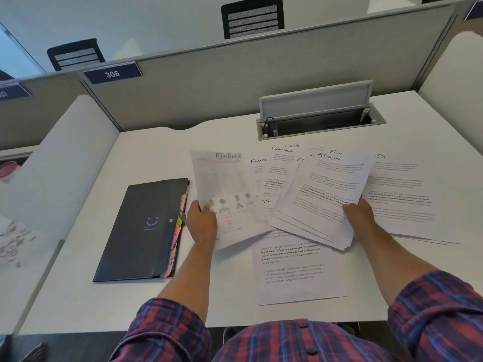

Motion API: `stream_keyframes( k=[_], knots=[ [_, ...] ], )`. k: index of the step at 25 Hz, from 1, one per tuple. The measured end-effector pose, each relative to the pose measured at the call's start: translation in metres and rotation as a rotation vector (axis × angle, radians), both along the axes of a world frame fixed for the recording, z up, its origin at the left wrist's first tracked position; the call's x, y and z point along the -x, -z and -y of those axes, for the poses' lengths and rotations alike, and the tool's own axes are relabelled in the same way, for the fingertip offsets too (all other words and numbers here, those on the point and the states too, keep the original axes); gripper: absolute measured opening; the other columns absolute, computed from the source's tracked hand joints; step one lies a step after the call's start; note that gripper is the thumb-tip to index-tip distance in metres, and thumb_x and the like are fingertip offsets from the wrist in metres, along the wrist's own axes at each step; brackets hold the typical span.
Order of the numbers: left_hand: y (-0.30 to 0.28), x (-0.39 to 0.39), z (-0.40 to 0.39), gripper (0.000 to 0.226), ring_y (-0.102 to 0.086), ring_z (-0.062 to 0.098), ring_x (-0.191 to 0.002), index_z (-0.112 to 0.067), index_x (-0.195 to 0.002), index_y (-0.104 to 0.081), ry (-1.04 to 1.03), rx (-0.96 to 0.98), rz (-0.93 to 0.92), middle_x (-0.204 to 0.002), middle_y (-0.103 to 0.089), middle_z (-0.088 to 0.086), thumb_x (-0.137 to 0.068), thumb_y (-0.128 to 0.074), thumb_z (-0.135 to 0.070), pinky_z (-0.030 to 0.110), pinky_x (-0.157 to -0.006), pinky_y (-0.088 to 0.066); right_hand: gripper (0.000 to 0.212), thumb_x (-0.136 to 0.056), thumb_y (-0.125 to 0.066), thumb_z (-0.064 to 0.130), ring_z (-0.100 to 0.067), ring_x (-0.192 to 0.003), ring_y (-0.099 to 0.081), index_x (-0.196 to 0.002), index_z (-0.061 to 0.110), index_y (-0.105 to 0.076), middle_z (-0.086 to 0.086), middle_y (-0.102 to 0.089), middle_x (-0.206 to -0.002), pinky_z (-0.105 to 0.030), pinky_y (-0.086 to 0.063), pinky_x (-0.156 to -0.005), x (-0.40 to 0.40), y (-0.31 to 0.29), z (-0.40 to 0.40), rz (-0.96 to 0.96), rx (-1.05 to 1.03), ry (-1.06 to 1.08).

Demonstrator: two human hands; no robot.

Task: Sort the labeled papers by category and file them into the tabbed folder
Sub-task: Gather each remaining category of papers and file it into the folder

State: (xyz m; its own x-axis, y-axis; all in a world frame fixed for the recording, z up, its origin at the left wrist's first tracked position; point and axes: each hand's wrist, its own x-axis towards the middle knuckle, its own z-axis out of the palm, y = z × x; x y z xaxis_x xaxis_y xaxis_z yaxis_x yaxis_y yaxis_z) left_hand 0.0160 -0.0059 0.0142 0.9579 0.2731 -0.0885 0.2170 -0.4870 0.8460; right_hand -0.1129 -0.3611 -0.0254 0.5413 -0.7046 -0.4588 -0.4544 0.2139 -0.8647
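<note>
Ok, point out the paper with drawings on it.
The FINANCE sheet held up in the left hand; it shows small sketches and pink marks, while the other papers carry only text.

Dark navy folder [142, 228], white papers [300, 270], white desk [78, 296], red-blue plaid sleeves [167, 333].

Folder [141, 228] sits shut on the desk [78, 296], left of everything. Right of it the papers [400, 194] are spread out, overlapping — one sheet [222, 194] in the left hand [201, 223], a stack [321, 199] in the right hand [360, 212]. Cable box [318, 118] behind them, lid up I think.
</note>
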Motion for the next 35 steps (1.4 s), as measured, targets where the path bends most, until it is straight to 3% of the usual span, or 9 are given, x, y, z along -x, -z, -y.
stream_keyframes(
  k=[4, 12, 15, 19, 22, 27, 29, 32, 35],
  knots=[
    [-0.014, -0.017, 0.002, 0.018, -0.063, 0.028, -0.094, -0.016, -0.106, -0.064, -0.065, -0.036, 0.073, -0.103, -0.066, 0.007, -0.098, -0.047, -0.012, 0.041, -0.08, -0.056, 0.037, -0.092, -0.059, 0.03, -0.02, -0.096, -0.065, -0.129, 0.03, -0.06, 0.004, -0.069, -0.106, -0.025, -0.049, -0.072, 0.001, -0.002, -0.001, -0.008, -0.025, 0.017],
    [-0.005, -0.005, -0.013, 0.037, -0.061, 0.028, -0.084, -0.021, -0.117, -0.058, -0.023, -0.12, -0.013, -0.1, -0.064, 0.003, -0.083, -0.047, -0.01, 0.029, -0.062, -0.049, 0.018, -0.093, -0.059, 0.01, -0.02, -0.082, -0.062, -0.103, 0.022, -0.067, -0.005, -0.069, -0.107, -0.029, -0.05, -0.071, 0.001, 0.001, 0.007, 0.066, -0.162, 0.147],
    [0.0, 0.001, -0.012, 0.044, -0.063, 0.03, -0.092, -0.023, -0.121, -0.054, 0.029, -0.074, -0.061, -0.108, -0.064, 0.005, -0.08, -0.048, -0.007, 0.039, -0.073, -0.056, 0.03, -0.095, -0.055, 0.002, -0.025, -0.091, -0.06, -0.123, 0.009, -0.064, -0.014, -0.067, -0.119, -0.039, -0.051, -0.086, 0.001, -0.002, 0.01, 0.086, -0.227, 0.219],
    [-0.004, 0.001, -0.002, 0.063, -0.061, 0.027, -0.093, -0.03, -0.136, -0.035, -0.004, 0.046, -0.022, -0.111, -0.061, 0.002, -0.081, -0.047, -0.004, 0.039, -0.075, -0.055, 0.028, -0.092, -0.058, -0.001, -0.028, -0.098, -0.062, -0.106, 0.021, -0.066, -0.006, -0.07, -0.112, -0.042, -0.052, -0.087, -0.003, -0.014, 0.0, 0.168, -0.211, 0.233],
    [-0.011, -0.007, 0.005, 0.064, -0.062, 0.02, -0.09, -0.03, -0.143, -0.03, 0.046, 0.079, -0.018, -0.112, -0.062, 0.004, -0.088, -0.048, -0.004, 0.035, -0.077, -0.051, 0.031, -0.092, -0.06, 0.0, -0.029, -0.108, -0.064, -0.115, 0.02, -0.068, -0.006, -0.07, -0.117, -0.048, -0.051, -0.098, -0.011, -0.021, -0.012, 0.245, -0.191, 0.17],
    [-0.016, -0.012, 0.019, 0.064, -0.041, 0.029, -0.14, -0.015, -0.154, -0.029, 0.176, -0.16, -0.041, -0.153, -0.042, 0.011, -0.098, -0.059, -0.024, 0.041, -0.109, -0.037, 0.035, -0.092, -0.067, 0.005, -0.028, -0.103, -0.067, -0.126, 0.013, -0.065, -0.007, -0.071, -0.115, -0.044, -0.055, -0.09, -0.028, -0.03, -0.034, 0.255, -0.226, 0.053],
    [-0.017, -0.007, 0.026, 0.056, -0.038, 0.025, -0.141, -0.014, -0.149, -0.04, 0.173, -0.223, 0.035, -0.155, -0.039, 0.009, -0.101, -0.051, -0.039, 0.042, -0.113, -0.033, 0.035, -0.091, -0.069, 0.008, -0.023, -0.101, -0.068, -0.126, 0.016, -0.066, -0.004, -0.072, -0.114, -0.038, -0.055, -0.087, -0.032, -0.031, -0.044, 0.252, -0.198, -0.054],
    [-0.023, -0.009, 0.036, 0.057, -0.065, 0.019, -0.106, -0.016, -0.13, -0.059, 0.316, 0.159, -0.187, -0.127, -0.066, 0.006, -0.098, -0.043, -0.061, 0.041, -0.096, -0.052, 0.031, -0.092, -0.069, 0.011, -0.017, -0.099, -0.068, -0.122, 0.021, -0.067, -0.002, -0.072, -0.117, -0.032, -0.055, -0.083, -0.037, -0.033, -0.058, 0.232, -0.141, -0.277],
    [-0.019, -0.008, 0.035, 0.042, -0.069, 0.024, -0.104, -0.016, -0.12, -0.066, 0.47, 0.413, -0.384, -0.121, -0.071, 0.008, -0.094, -0.063, -0.048, 0.043, -0.09, -0.058, 0.033, -0.095, -0.068, 0.016, -0.013, -0.104, -0.066, -0.127, 0.023, -0.064, 0.001, -0.069, -0.123, -0.027, -0.052, -0.082, -0.037, -0.033, -0.069, 0.211, -0.107, -0.481]
  ],
)
